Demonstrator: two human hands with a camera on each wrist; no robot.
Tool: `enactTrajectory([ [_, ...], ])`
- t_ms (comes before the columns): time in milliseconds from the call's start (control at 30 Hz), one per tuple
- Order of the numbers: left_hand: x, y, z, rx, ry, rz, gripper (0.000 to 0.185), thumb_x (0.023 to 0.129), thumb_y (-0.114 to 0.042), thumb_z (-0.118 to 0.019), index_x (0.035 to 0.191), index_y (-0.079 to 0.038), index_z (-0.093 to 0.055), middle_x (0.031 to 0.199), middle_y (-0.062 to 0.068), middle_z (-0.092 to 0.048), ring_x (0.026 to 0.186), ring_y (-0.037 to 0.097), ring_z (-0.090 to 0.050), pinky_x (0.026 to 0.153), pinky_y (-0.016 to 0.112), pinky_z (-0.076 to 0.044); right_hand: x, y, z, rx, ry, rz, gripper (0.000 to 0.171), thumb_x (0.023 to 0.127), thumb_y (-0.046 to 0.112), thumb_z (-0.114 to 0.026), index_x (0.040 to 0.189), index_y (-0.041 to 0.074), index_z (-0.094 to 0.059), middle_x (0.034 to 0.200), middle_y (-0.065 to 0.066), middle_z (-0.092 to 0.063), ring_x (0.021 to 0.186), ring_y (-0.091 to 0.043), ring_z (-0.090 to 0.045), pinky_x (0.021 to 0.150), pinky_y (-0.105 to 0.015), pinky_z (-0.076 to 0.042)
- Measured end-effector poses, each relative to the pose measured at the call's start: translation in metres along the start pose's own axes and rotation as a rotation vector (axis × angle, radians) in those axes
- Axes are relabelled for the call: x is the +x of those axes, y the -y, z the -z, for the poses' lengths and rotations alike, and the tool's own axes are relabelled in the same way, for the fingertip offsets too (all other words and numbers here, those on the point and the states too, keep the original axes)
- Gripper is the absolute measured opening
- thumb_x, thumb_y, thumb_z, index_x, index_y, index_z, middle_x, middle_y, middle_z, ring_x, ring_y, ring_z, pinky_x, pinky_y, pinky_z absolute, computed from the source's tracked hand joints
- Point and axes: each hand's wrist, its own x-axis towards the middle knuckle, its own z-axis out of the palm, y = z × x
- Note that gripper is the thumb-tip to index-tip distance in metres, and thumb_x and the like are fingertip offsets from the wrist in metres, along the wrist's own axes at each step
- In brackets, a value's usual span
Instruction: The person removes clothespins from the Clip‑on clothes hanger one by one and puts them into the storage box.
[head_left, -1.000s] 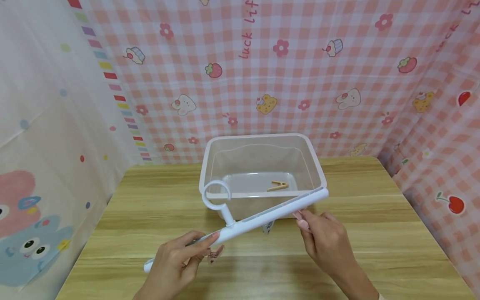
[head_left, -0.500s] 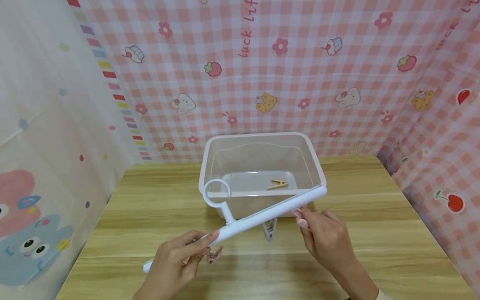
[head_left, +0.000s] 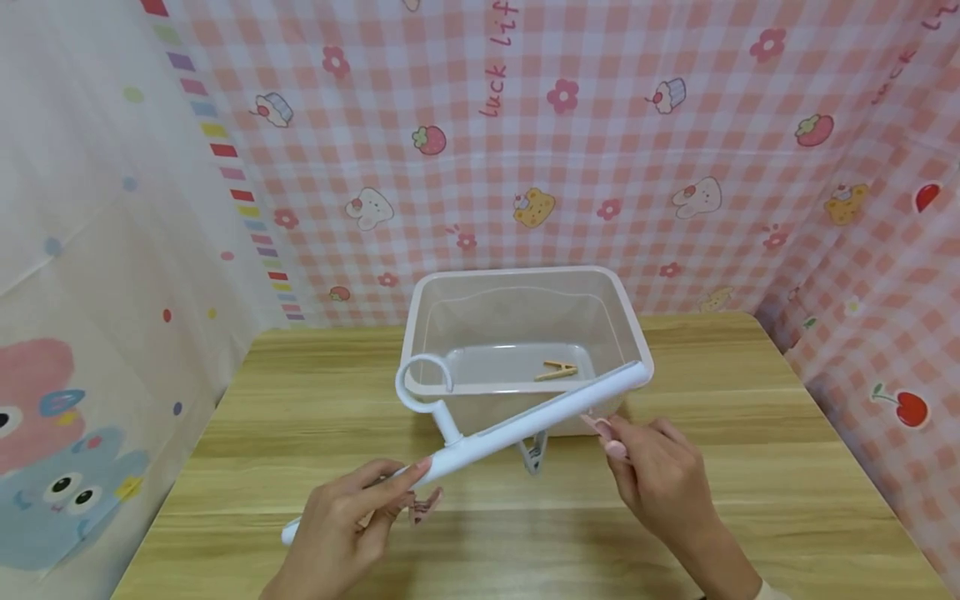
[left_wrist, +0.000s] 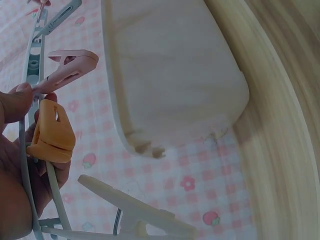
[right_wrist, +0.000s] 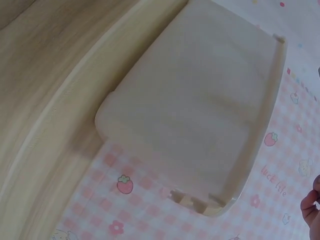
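A white clip hanger (head_left: 525,421) with a ring hook (head_left: 422,382) lies slanted above the wooden table (head_left: 750,433), in front of a clear plastic bin (head_left: 525,275). My left hand (head_left: 390,492) grips its lower left end. A pink clip (head_left: 423,506) hangs by that hand, and a white clip (head_left: 532,454) hangs under the middle. The left wrist view shows the pink clip (left_wrist: 67,70), an orange clip (left_wrist: 52,132) and the white clip (left_wrist: 135,210) on the bar. My right hand (head_left: 611,437) has its fingertips just below the bar's right end. I cannot tell if they pinch anything.
One wooden clip (head_left: 555,371) lies on the bin's floor. Pink checked cloth walls close in the back and right, a pale printed cloth the left. The bin (right_wrist: 200,115) fills the right wrist view, with a fingertip (right_wrist: 311,205) at the edge.
The hanger has shifted slightly left and tilted a little. My right fingertips, which touched the bar's underside, now sit a bit below it. The left hand keeps its grip.
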Motion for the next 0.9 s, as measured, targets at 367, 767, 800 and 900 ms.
enactTrajectory([
  [367, -0.005, 0.001, 0.013, 0.026, 0.006, 0.095, 0.038, 0.106, -0.036, -0.048, 0.129, -0.016, -0.072, 0.095, 0.003, -0.073, 0.064, -0.005, -0.048, 0.056, 0.004, -0.036, -0.005, -0.005, 0.005, 0.023, -0.001, -0.024, 0.041, 0.108, 0.019, -0.048, 0.087, -0.009, -0.070, 0.071, -0.012, -0.071, 0.047, -0.017, -0.055, 0.050, -0.029, -0.043],
  [767, -0.015, 0.008, 0.012, 0.015, -0.045, 0.097, 0.036, 0.103, -0.033, -0.054, 0.129, -0.016, -0.072, 0.091, 0.003, -0.073, 0.061, -0.008, -0.034, 0.053, 0.001, -0.027, 0.002, -0.017, 0.014, 0.064, -0.051, -0.062, 0.045, 0.107, 0.022, -0.052, 0.080, -0.010, -0.068, 0.064, -0.014, -0.066, 0.045, -0.018, -0.049, 0.048, -0.031, -0.042],
  [800, -0.015, 0.007, 0.012, 0.020, -0.047, 0.101, 0.037, 0.103, -0.034, -0.052, 0.129, -0.016, -0.072, 0.090, 0.003, -0.073, 0.060, -0.009, -0.033, 0.052, 0.001, -0.026, 0.003, -0.019, 0.015, 0.064, -0.063, -0.068, 0.046, 0.107, 0.023, -0.052, 0.079, -0.010, -0.067, 0.063, -0.014, -0.066, 0.045, -0.018, -0.048, 0.048, -0.031, -0.042],
  [900, -0.019, 0.007, 0.013, 0.030, -0.048, 0.116, 0.038, 0.103, -0.034, -0.052, 0.129, -0.016, -0.072, 0.091, 0.003, -0.073, 0.060, -0.009, -0.030, 0.052, 0.001, -0.025, 0.006, -0.024, 0.018, 0.066, -0.095, -0.087, 0.048, 0.106, 0.025, -0.053, 0.079, -0.012, -0.067, 0.063, -0.016, -0.065, 0.045, -0.020, -0.047, 0.047, -0.033, -0.042],
])
